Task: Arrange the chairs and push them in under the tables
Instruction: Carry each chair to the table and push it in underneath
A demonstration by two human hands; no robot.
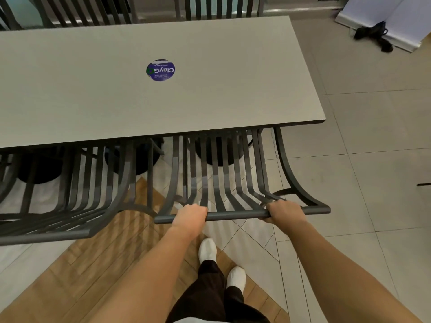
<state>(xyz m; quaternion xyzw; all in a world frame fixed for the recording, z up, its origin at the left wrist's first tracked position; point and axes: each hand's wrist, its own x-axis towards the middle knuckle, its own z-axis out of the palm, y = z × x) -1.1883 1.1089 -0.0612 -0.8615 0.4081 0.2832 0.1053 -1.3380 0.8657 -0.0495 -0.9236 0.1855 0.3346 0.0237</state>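
A dark grey slatted metal chair (235, 215) stands in front of me, its seat tucked under the long grey table (210, 101). My left hand (190, 216) grips the chair's top rail near its left end. My right hand (283, 212) grips the same rail toward its right end. A second chair of the same kind (70, 233) stands to the left, also under the table edge.
More slatted chairs (210, 8) line the table's far side. Round black table bases (214, 152) show beneath the top. A blue round sticker (160, 70) lies on the table. White boards and a black bag (373, 31) sit on the floor at far right. My white shoes (207, 250) stand on wood-and-tile flooring.
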